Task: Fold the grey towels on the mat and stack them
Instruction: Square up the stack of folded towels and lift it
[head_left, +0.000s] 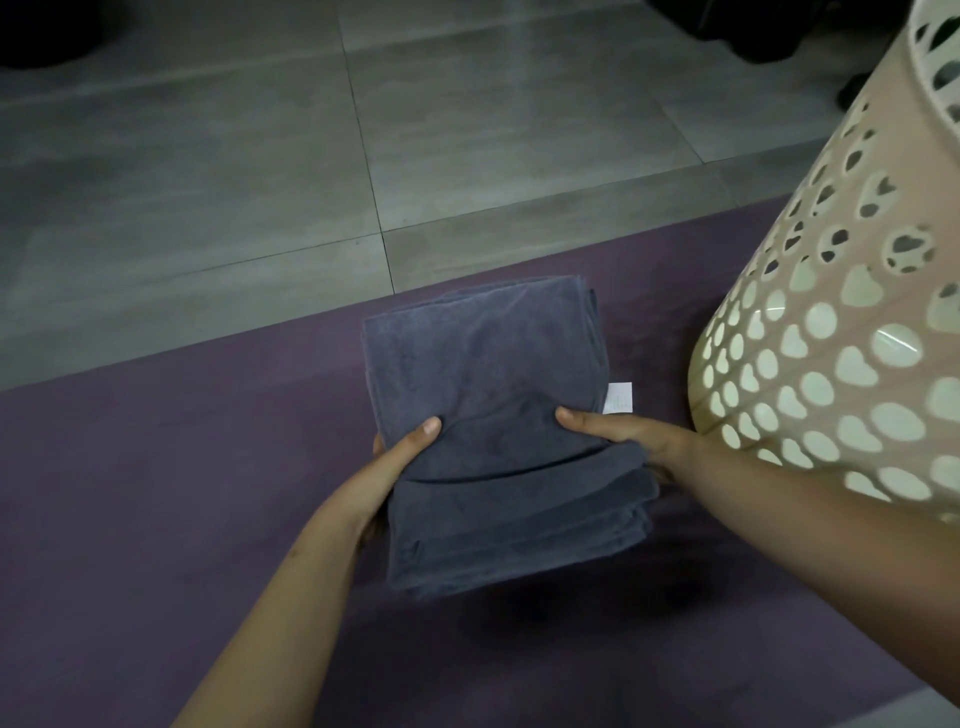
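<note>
Hands (395, 467) (639, 441) grip towel stack (498, 415); basket (831, 338) beside.

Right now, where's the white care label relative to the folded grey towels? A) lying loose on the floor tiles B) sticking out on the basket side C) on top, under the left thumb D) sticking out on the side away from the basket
B: the white label pokes out from the edge of the grey towels that faces the perforated basket, just above the right hand.
</note>
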